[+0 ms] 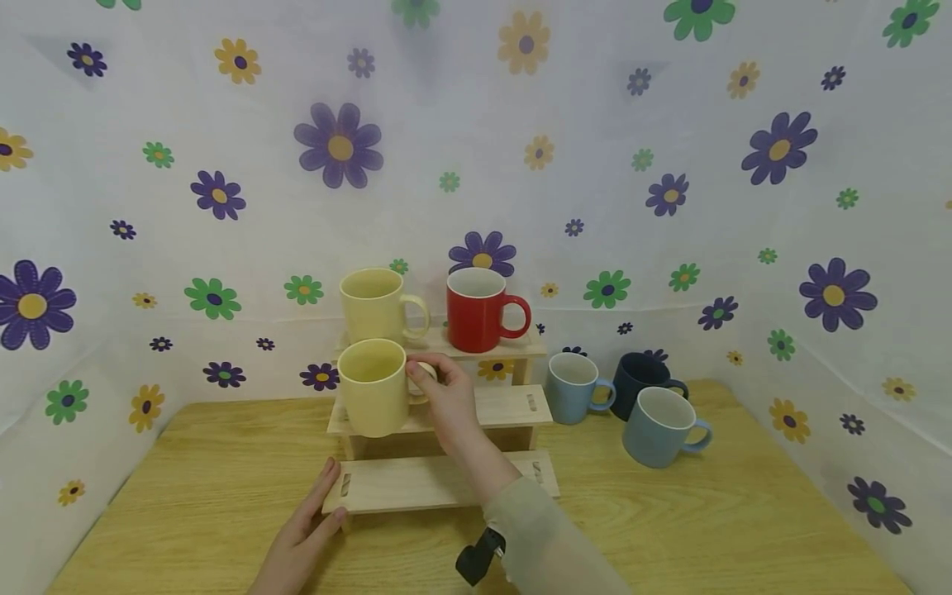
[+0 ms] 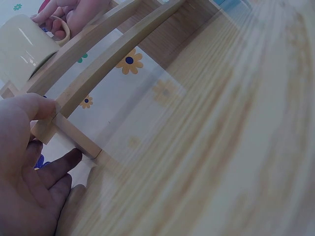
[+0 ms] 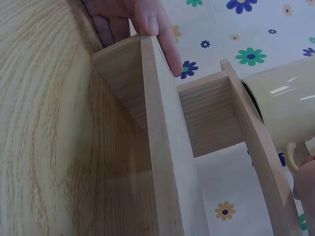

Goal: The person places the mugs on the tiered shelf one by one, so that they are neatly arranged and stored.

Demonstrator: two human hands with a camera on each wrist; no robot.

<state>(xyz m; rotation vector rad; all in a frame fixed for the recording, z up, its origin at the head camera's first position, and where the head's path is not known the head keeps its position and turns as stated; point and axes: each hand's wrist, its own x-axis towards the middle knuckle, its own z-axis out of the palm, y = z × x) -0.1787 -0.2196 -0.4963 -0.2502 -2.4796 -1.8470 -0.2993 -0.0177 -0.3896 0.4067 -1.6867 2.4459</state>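
My right hand grips a pale yellow mug by its handle, on the right side of the mug. The mug is at the left end of the middle step of a three-step wooden rack; I cannot tell whether its base touches the wood. My left hand holds the left front corner of the bottom step, thumb on the front edge in the left wrist view. On the top step stand a second yellow mug, at the left, and a red mug with a white inside, at the right.
Right of the rack, two light blue mugs and a dark navy mug stand upright on the wood-grain table. A white flower-print cloth hangs behind and at both sides.
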